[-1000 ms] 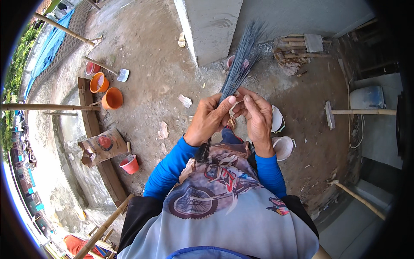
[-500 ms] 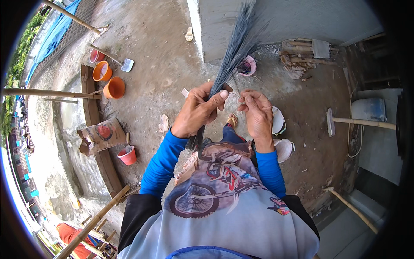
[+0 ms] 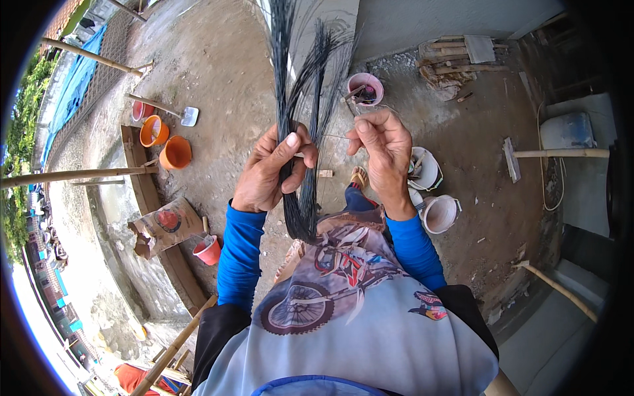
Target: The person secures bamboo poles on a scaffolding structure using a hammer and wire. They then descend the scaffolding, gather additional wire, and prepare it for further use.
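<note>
Left hand [image 3: 271, 168] wraps round dark wire bundle [image 3: 302, 221], bent double in front of the printed shirt [image 3: 370, 323], loop low, loose ends fanning up. Right hand [image 3: 383, 148], beside the bundle, pinches a thin wire strand [image 3: 335, 136] running toward it. Pink bucket [image 3: 378, 84] on ground beyond.

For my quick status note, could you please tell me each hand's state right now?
Left hand: closed around a bundle of dark wire.
Right hand: pinched closed, apparently on a thin strand.
</note>
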Demonstrator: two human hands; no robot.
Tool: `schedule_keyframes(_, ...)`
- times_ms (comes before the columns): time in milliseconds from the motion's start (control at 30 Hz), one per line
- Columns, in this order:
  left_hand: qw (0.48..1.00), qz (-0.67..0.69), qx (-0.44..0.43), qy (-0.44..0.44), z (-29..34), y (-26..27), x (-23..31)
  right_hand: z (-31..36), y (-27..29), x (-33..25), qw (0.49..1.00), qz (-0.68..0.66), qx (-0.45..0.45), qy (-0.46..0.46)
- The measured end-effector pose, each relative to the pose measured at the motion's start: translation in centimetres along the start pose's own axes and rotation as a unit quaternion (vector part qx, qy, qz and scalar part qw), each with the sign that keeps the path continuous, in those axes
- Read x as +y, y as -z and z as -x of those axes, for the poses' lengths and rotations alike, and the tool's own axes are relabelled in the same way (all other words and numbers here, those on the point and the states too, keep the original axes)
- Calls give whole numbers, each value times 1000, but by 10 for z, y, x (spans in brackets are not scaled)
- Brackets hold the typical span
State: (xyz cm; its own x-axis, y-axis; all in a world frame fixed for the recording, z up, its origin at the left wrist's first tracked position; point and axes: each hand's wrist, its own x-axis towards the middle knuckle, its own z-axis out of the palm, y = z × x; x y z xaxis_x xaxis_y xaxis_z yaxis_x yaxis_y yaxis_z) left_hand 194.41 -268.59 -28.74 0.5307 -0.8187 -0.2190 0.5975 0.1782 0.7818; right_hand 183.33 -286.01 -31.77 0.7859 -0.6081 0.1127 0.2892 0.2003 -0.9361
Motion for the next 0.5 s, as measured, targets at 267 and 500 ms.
schedule_keyframes(267,999,-40,1,-6,10,2,5,19,19,-17,991,52,-119,-23)
schedule_keyframes(500,996,-84,-12,9,11,-14,-7,7,3,-10,982,-180,64,-1)
